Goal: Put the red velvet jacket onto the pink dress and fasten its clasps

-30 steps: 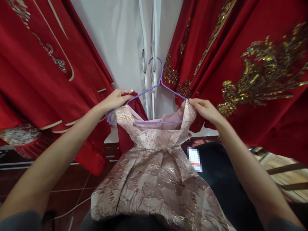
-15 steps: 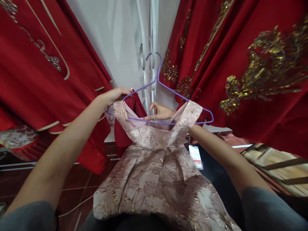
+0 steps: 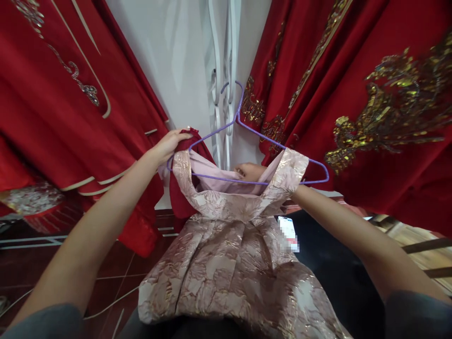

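A small pink and gold brocade dress [image 3: 229, 263] hangs in front of me on a purple wire hanger [image 3: 268, 139]. My left hand [image 3: 169, 145] is closed on the left end of the hanger and the dress's left shoulder. My right hand [image 3: 250, 171] has gone through the right armhole and sits inside the neckline, fingers curled at the hanger's bottom wire. The dress's right shoulder strap [image 3: 291, 165] lies over my right wrist. The skirt drapes down onto my lap.
Red velvet garments with gold embroidery hang at the left [image 3: 63, 108] and right [image 3: 370, 103]. A white door [image 3: 222, 70] stands between them behind the hanger. A phone [image 3: 288, 232] lies on a dark surface at the right. The floor is dark red tile [image 3: 106, 273].
My right hand let go of the right shoulder strap, passed through the armhole and now sits inside the neckline at the hanger's bottom wire. The hanger's right end now sticks out past the strap.
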### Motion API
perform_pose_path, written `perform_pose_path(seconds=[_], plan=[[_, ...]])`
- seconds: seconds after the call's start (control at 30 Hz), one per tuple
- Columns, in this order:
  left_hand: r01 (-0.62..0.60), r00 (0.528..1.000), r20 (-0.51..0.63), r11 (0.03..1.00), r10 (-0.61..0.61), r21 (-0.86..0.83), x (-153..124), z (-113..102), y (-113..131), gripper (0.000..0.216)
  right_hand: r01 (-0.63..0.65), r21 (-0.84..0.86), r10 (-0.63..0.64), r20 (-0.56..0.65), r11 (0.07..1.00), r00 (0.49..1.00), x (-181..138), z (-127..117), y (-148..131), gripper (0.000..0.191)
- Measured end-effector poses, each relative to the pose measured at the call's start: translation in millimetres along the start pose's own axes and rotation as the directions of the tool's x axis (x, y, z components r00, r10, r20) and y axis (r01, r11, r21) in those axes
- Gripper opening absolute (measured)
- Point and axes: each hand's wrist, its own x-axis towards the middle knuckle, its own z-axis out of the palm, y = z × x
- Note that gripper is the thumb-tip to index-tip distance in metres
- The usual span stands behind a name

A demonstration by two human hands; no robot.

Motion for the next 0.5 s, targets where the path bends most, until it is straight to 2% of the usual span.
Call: perform_pose_path(seconds=[0.1, 0.17, 0.23, 0.27, 0.33, 0.37, 0.43, 0.5], plan=[[0.001, 0.987, -0.161, 0.989, -0.025, -0.15, 2, 0, -20, 0.018, -0.016, 0.059, 0.02, -0.062, 0.998, 0.998, -10, -14, 21, 0.013], [0.024, 0.984, -0.172, 0.984, -0.055, -0.175, 3, 3, -28, 0.019, 0.017, 0.12, -0.014, -0.019, 0.993, 1.0, -13, -20, 28, 0.014], [0.063, 0.993, -0.093, 0.992, -0.073, -0.111, 6, 6, -28, 0.023, 0.078, 0.228, -0.107, 0.119, 0.971, 0.987, -13, -18, 25, 0.02], [0.072, 0.997, -0.037, 0.996, -0.074, -0.054, 7, 8, -24, 0.025, 0.103, 0.309, -0.171, 0.204, 0.945, 0.964, -11, -13, 20, 0.024], [0.057, 0.996, 0.061, 0.995, -0.062, 0.077, 11, 10, -14, 0.024, 0.101, 0.521, -0.282, 0.282, 0.848, 0.917, -5, -1, 5, 0.03], [0.033, 0.994, 0.098, 0.989, -0.047, 0.143, 12, 10, -7, 0.022, 0.08, 0.615, -0.295, 0.256, 0.784, 0.92, 0, 6, -3, 0.033], [-0.049, 0.986, 0.169, 0.959, 0.001, 0.279, 14, 8, 6, 0.018, 0.036, 0.711, -0.211, 0.16, 0.702, 0.964, 10, 16, -16, 0.04], [-0.196, 0.967, 0.234, 0.889, 0.104, 0.414, 13, 3, 18, 0.015, -0.01, 0.672, -0.086, 0.109, 0.74, 0.99, 21, 21, -25, 0.052]])
